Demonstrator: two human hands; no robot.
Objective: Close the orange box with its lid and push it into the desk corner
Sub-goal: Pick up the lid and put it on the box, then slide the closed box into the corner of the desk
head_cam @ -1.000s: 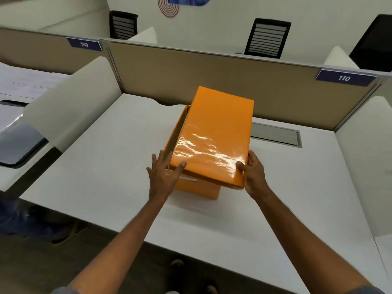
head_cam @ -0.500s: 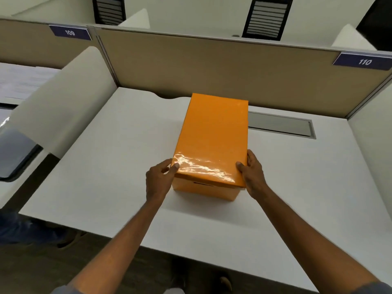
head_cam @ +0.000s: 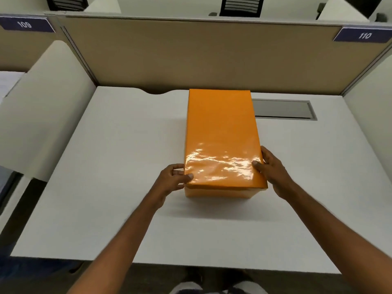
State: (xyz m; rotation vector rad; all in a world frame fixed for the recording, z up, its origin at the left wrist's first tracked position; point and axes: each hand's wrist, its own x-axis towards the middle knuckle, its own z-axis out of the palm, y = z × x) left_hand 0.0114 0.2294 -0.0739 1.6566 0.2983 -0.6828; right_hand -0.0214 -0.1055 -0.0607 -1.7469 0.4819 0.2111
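The glossy orange lid [head_cam: 221,132] lies flat and square on top of the orange box [head_cam: 220,193], whose front wall shows just below it. The box stands lengthwise in the middle of the white desk [head_cam: 118,166], its far end close to the back partition. My left hand [head_cam: 172,177] grips the lid's near left corner, thumb on top. At the near right corner my right hand [head_cam: 273,168] holds the lid the same way, fingers down the side.
A tan partition [head_cam: 191,58] closes the back of the desk, with white side dividers on the left [head_cam: 42,115] and on the right [head_cam: 373,96]. A grey cable hatch [head_cam: 284,109] lies in the desk right of the box. The desk's front edge runs near my arms.
The lid, tilted and skewed over the open box a second ago, has come down flat and lined up with it. Both hands stayed at its near corners.
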